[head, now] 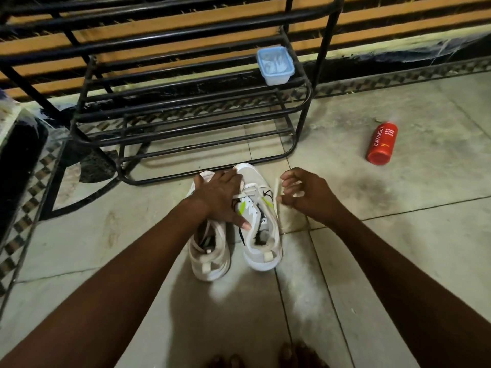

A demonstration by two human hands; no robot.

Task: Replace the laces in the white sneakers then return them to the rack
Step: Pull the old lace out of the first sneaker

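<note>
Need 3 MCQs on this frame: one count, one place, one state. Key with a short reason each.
1. White sneakers on the floor: A) one B) three C) two
2. The blue container sits: A) on the floor B) on the rack C) inside a sneaker
3. The red bottle: A) lies on its side B) stands upright C) is held in a hand

Key:
1. C, a pair stands side by side in front of the rack.
2. B, it rests on the right end of a shelf.
3. A, it lies flat on the tiles, and nothing touches it.
</note>
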